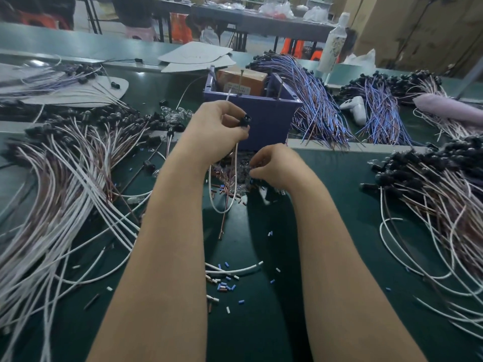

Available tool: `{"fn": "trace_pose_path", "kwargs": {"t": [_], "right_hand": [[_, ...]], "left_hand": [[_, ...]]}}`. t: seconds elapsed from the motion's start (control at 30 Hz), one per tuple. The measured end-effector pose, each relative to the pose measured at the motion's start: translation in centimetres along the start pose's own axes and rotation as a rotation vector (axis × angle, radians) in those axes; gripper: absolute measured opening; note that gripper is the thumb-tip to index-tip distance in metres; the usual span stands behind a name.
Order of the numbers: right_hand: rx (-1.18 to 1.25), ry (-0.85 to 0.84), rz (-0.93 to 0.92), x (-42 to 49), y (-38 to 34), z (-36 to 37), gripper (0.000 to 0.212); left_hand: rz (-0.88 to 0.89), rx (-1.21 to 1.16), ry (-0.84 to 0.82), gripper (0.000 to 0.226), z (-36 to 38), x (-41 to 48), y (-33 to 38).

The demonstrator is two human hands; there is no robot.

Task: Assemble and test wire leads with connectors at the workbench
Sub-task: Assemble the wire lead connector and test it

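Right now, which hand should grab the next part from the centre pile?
Right. The right hand is at the pile, fingertips in it; the left hand is pinching the black connector with its white wire.

A small black plastic connector (244, 120) is pinched in the left hand (217, 124), raised above the bench. Its thin white wire lead (236, 165) hangs in a loop, and a brown wire (222, 227) dangles straight beside it.

The green workbench (347, 173) is carrying a left wire pile (65, 178), a right wire pile (444, 205), blue wire bundles (321, 108), a purple bin (264, 116) and scattered sleeve offcuts (224, 284).
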State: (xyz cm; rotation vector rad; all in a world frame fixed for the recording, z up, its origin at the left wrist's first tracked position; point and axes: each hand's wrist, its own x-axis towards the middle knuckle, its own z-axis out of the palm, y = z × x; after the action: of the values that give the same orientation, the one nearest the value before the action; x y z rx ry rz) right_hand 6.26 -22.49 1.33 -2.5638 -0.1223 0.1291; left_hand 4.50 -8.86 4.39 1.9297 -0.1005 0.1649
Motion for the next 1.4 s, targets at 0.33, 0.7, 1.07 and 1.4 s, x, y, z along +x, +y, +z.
{"fn": "trace_pose_path", "kwargs": {"t": [0.33,0.7,1.07,1.4], "right_hand": [[-0.131,-0.063,-0.011,-0.1,-0.3,0.7,0.013],[0.619,0.33,-0.229,-0.7,-1.9,-1.9,0.022],[0.754,0.372,-0.217,-0.8,-1.5,-2.1,0.013],[0.829,0.306,-0.2,-0.8,-1.3,-2.2,0.012]], "left_hand": [[0.017,-0.037,-0.017,0.02,-0.1,-0.1,0.0],[0.128,0.036,0.028,0.013,-0.2,0.2,-0.2],[0.148,0.138,0.024,0.009,0.1,0.2,-0.2],[0.206,0.156,0.059,0.01,0.4,0.4,-0.3]]}}
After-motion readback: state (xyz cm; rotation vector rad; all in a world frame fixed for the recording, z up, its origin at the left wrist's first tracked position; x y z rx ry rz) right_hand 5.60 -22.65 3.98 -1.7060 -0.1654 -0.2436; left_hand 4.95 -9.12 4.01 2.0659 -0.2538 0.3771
